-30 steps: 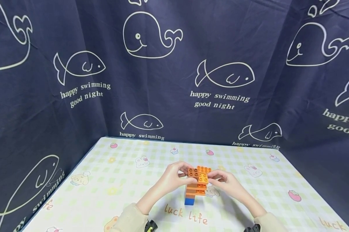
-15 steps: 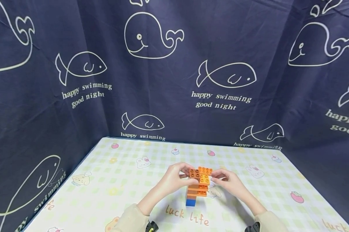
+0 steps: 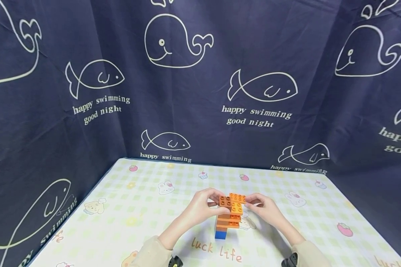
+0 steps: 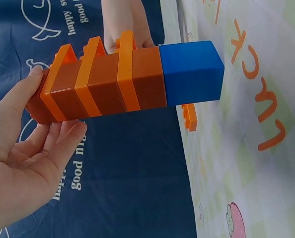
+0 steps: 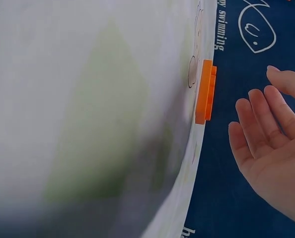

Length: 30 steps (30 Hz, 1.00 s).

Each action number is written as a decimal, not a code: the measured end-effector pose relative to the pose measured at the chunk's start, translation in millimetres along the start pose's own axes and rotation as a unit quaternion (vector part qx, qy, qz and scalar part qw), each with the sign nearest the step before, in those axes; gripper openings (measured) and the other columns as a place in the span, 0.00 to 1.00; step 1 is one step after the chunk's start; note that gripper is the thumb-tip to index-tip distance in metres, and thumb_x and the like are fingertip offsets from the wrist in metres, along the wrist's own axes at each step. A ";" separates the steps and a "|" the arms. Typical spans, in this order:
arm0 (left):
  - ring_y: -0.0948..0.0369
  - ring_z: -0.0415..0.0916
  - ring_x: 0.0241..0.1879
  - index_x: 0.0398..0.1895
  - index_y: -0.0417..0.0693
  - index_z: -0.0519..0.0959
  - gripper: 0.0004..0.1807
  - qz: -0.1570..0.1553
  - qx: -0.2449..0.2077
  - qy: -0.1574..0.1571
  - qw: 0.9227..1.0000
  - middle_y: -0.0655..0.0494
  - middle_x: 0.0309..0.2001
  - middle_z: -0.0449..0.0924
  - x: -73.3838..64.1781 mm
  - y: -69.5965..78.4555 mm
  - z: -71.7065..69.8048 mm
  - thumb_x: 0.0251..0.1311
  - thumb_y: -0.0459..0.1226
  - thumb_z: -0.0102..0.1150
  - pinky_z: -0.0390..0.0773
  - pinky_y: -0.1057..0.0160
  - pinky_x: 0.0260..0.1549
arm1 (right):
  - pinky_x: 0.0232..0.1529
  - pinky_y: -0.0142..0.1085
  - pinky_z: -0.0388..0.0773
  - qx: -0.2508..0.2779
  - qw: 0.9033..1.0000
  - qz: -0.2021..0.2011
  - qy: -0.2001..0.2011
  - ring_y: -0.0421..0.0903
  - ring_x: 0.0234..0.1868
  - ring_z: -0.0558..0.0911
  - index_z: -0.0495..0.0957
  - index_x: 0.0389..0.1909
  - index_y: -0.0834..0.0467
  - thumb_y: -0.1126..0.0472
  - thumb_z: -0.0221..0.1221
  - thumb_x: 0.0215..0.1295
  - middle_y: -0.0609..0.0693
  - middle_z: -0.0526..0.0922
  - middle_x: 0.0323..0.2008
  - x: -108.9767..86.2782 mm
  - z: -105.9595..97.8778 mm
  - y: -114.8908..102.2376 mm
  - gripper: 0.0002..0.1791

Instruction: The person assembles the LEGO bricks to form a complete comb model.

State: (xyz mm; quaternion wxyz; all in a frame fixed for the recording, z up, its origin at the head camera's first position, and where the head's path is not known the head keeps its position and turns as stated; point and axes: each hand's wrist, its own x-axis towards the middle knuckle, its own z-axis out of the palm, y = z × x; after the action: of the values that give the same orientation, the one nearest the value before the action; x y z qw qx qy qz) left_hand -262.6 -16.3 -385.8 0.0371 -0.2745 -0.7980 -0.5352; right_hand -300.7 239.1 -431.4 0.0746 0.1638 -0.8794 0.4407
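Note:
A toy-brick tower stands upright on a blue brick point(image 3: 220, 234), brown bricks point(image 4: 105, 82) alternating with orange plates point(image 4: 129, 82). The plates jut out to the right, studs showing. My left hand point(image 3: 202, 205) pinches the top brown brick point(image 3: 224, 200), thumb on one side and fingers on the other. My right hand point(image 3: 266, 208) is held just right of the tower's top, fingers loosely bent; in the right wrist view nothing lies in its palm. Beyond the tower, a loose orange plate point(image 5: 205, 92) lies on the table.
A pale checked cloth point(image 3: 120, 207) printed with rabbits, strawberries and lettering covers the table. Dark blue curtains point(image 3: 200, 96) with white whales and fish hang behind it and on both sides. The table's far edge point(image 3: 200, 164) meets the curtain.
My right hand's fingertips have drawn off the tower's top orange plate, a little to the right. The left hand keeps its grip on the top brown brick. The head view has shifted slightly.

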 end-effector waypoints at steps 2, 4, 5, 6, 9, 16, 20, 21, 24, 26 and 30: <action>0.70 0.76 0.35 0.42 0.47 0.79 0.18 0.000 0.004 0.000 1.000 0.58 0.35 0.80 0.2 0.3 0.4 0.47 0.41 0.71 0.78 0.74 0.43 | 0.39 0.30 0.78 -0.005 1.000 0.000 0.002 0.38 0.36 0.80 0.78 0.41 0.65 0.62 0.63 0.59 0.57 0.83 0.38 1.8 0.2 0.3 0.12; 0.70 0.76 0.35 0.42 0.47 0.79 0.18 0.004 0.009 0.000 1.000 0.58 0.35 0.81 0.3 0.4 0.8 0.47 0.41 0.71 0.79 0.73 0.42 | 0.39 0.30 0.78 -0.014 1.000 -0.002 0.004 0.40 0.37 0.80 0.78 0.41 0.65 0.63 0.63 0.58 0.57 0.83 0.38 3.9 0.6 0.4 0.13; 0.70 0.76 0.35 0.42 0.47 0.79 0.18 0.005 0.011 0.000 1.000 0.58 0.35 0.81 0.1 0.7 0.8 0.47 0.41 0.71 0.79 0.73 0.42 | 0.39 0.31 0.79 -0.019 1.000 -0.003 0.006 0.42 0.37 0.81 0.78 0.41 0.65 0.63 0.63 0.58 0.58 0.83 0.38 5.2 0.8 0.4 0.12; 0.70 0.76 0.35 0.42 0.47 0.80 0.18 0.007 0.013 -0.001 1.000 0.58 0.35 0.81 0.1 0.8 0.8 0.47 0.41 0.71 0.79 0.72 0.42 | 0.39 0.31 0.79 -0.022 1.000 -0.003 0.008 0.44 0.37 0.81 0.79 0.41 0.65 0.63 0.63 0.58 0.58 0.83 0.39 6.5 1.0 0.3 0.12; 0.69 0.76 0.35 0.42 0.47 0.80 0.18 0.009 0.013 -0.002 1.000 0.57 0.36 0.81 -0.1 1.7 0.5 0.47 0.41 0.71 0.80 0.71 0.42 | 0.39 0.32 0.79 -0.034 0.999 -0.003 0.013 0.48 0.39 0.81 0.79 0.41 0.65 0.64 0.64 0.57 0.59 0.83 0.40 10.6 1.6 0.0 0.12; 0.66 0.77 0.36 0.41 0.45 0.80 0.18 -0.001 0.000 -0.004 1.000 0.55 0.35 0.81 -0.5 5.0 -1.2 0.46 0.40 0.72 0.80 0.71 0.44 | 0.40 0.38 0.80 -0.055 0.998 -0.020 0.016 0.54 0.41 0.81 0.79 0.41 0.64 0.64 0.64 0.56 0.57 0.83 0.40 19.3 3.0 -1.5 0.12; 0.67 0.76 0.35 0.41 0.45 0.80 0.18 -0.004 -0.003 -0.006 1.000 0.55 0.35 0.81 -1.0 4.4 -1.7 0.46 0.40 0.72 0.80 0.70 0.44 | 0.41 0.46 0.79 -0.058 0.998 -0.034 0.015 0.56 0.42 0.80 0.79 0.41 0.64 0.64 0.64 0.56 0.57 0.83 0.40 23.4 4.4 -3.2 0.12; 0.68 0.76 0.35 0.41 0.45 0.80 0.18 -0.005 -0.004 -0.007 1.000 0.55 0.35 0.80 -1.1 3.9 -1.7 0.47 0.40 0.72 0.80 0.70 0.44 | 0.41 0.46 0.79 -0.059 0.998 -0.035 0.015 0.56 0.41 0.80 0.79 0.41 0.64 0.64 0.64 0.56 0.57 0.83 0.40 24.3 4.9 -3.4 0.12; 0.69 0.76 0.35 0.41 0.45 0.79 0.18 -0.008 -0.009 -0.010 1.000 0.57 0.35 0.80 -1.2 1.5 -0.8 0.47 0.40 0.71 0.80 0.69 0.44 | 0.40 0.43 0.79 -0.065 0.997 -0.035 0.015 0.56 0.42 0.80 0.79 0.40 0.65 0.65 0.64 0.56 0.57 0.82 0.40 26.9 6.8 -3.0 0.12; 0.70 0.76 0.35 0.41 0.45 0.79 0.18 -0.005 -0.014 -0.011 1.000 0.56 0.35 0.80 -1.1 0.4 -0.4 0.47 0.39 0.71 0.80 0.68 0.44 | 0.40 0.42 0.78 -0.071 0.997 -0.033 0.014 0.56 0.42 0.80 0.79 0.41 0.65 0.65 0.64 0.56 0.57 0.82 0.40 28.4 8.0 -2.7 0.12; 0.70 0.76 0.35 0.42 0.45 0.79 0.18 -0.003 -0.016 -0.011 1.000 0.57 0.35 0.80 -0.6 0.8 -0.7 0.47 0.39 0.71 0.80 0.68 0.44 | 0.41 0.44 0.79 -0.089 0.996 -0.029 0.012 0.55 0.42 0.80 0.79 0.42 0.65 0.66 0.64 0.55 0.57 0.81 0.41 31.7 10.2 -2.1 0.14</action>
State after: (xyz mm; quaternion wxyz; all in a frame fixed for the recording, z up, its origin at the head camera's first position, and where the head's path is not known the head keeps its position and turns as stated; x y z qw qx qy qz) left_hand -261.9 -17.0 -385.1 0.0217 -0.2785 -0.7905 -0.5451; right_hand -329.4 222.7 -427.2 0.1125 0.1768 -0.9089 0.3605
